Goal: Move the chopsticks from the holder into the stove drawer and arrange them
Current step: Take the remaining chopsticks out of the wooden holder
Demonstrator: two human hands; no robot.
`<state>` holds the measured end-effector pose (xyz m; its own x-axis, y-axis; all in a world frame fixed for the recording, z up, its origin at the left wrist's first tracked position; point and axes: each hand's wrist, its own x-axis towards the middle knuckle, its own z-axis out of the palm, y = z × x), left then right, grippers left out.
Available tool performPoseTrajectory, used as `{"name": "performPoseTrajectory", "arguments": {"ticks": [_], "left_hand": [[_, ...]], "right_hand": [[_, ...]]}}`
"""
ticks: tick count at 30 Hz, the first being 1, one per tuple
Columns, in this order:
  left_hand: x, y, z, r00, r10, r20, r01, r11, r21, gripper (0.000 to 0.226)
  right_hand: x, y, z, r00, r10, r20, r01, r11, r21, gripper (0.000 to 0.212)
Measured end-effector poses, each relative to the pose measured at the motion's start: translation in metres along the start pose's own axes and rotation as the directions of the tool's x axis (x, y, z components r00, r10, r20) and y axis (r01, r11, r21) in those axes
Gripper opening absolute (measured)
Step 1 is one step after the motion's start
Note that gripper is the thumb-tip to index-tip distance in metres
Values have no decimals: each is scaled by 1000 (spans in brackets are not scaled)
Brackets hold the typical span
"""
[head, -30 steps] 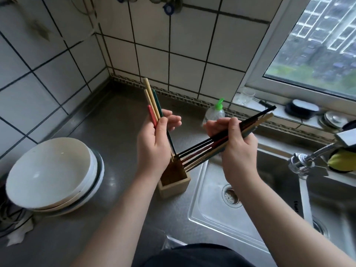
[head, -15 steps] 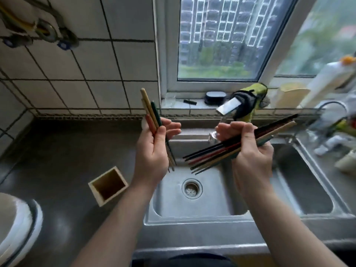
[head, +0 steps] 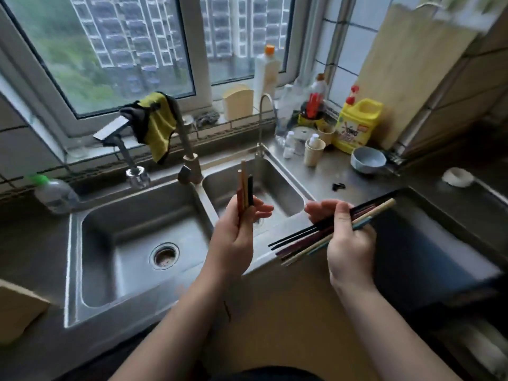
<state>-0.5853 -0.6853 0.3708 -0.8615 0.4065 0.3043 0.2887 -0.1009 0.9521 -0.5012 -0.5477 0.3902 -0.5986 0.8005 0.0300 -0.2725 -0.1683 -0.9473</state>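
Chopsticks (head: 365,215): mid-frame; upright bundle (head: 244,188) in left hand (head: 233,243), fanned bundle (head: 302,243) slanting through right hand (head: 349,243).
Fingers: both hands clamped on their bundles.
Risk: loosely fanned sticks could slip into the double sink (head: 132,224) beneath.
Surroundings: faucet (head: 188,138) above centre; detergent jug (head: 357,127) and blue bowl (head: 367,160) upper right; stove drawer not visible.

Grey daylight comes through a wide window (head: 123,50) facing tower blocks, above a steel double sink (head: 72,270) set in a grey counter (head: 33,243), with a wooden cutting board (head: 406,70) leaning against the white tiled wall (head: 351,48).
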Motion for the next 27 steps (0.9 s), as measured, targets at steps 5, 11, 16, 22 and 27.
{"name": "performPoseTrajectory", "arguments": {"ticks": [5, 11, 16, 22, 27], "left_hand": [[-40, -6, 128, 971, -83, 225, 70, 995, 65, 22], [-76, -10, 248, 846, -90, 526, 22, 991, 134, 13], [-103, -12, 344, 703, -125, 701, 56, 991, 121, 16], [-131, -18, 448, 437, -190, 879, 211, 972, 105, 22], [-144, -37, 549, 286, -201, 937, 268, 956, 123, 25]], "right_hand": [[4, -20, -130, 981, -34, -190, 31, 999, -19, 32], [-3, -36, -264, 897, -65, -436, 46, 997, -55, 31], [-19, -54, -354, 772, -120, -624, 24, 987, -160, 32], [-39, -72, -451, 608, -151, -780, -133, 948, -287, 36], [-25, -88, -532, 477, -196, -857, -268, 896, -355, 37]]}}
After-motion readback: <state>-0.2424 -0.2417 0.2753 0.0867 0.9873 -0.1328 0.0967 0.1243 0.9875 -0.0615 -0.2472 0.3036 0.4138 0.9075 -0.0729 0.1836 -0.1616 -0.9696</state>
